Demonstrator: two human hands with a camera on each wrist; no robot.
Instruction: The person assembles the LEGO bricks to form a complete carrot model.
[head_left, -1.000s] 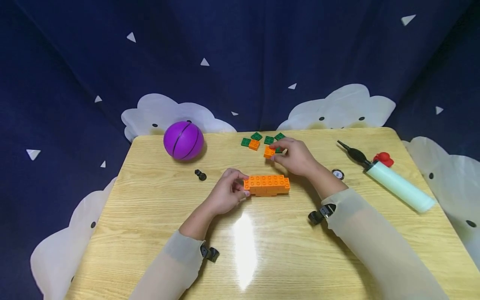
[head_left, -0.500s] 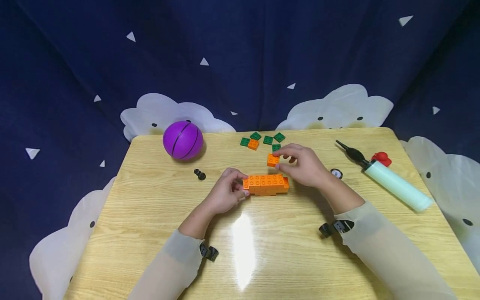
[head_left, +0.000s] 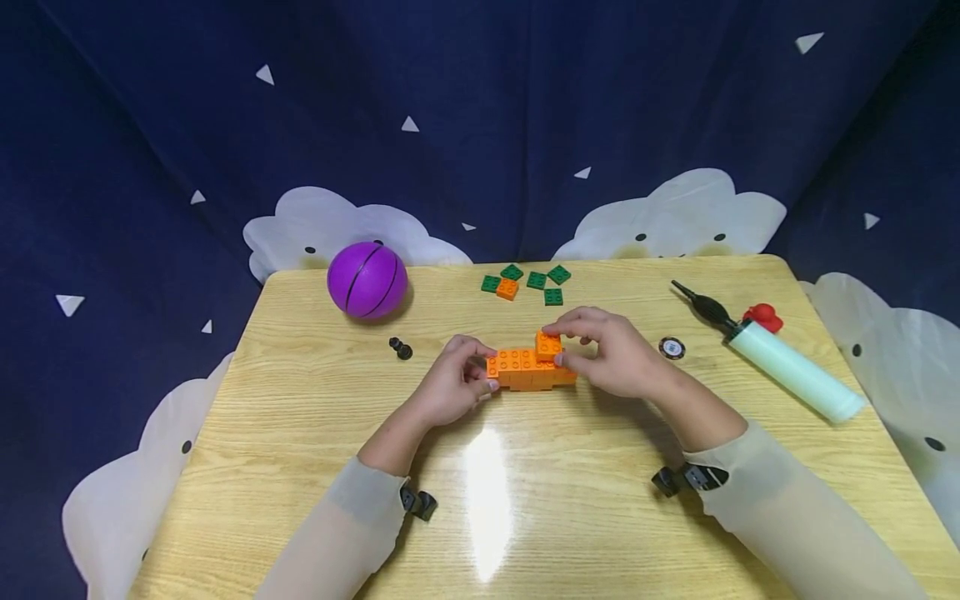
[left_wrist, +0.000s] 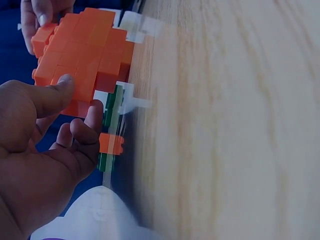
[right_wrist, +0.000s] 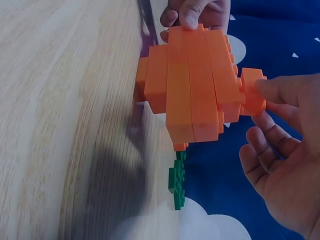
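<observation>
Mid-build, I saw left hand point(head_left: 450, 387) gripping orange block base point(head_left: 521, 369) at worktop point(head_left: 315, 467) centre; right hand point(head_left: 611, 350) fingers pinched small orange brick point(head_left: 548, 345) onto it; spare pieces point(head_left: 525, 283) unused at far edge.

We can't see the orange block build's point(head_left: 528, 371) right end, covered by the right hand point(head_left: 615, 354); lower left of the left wrist view, the left hand point(left_wrist: 35, 170) runs off-frame.
</observation>
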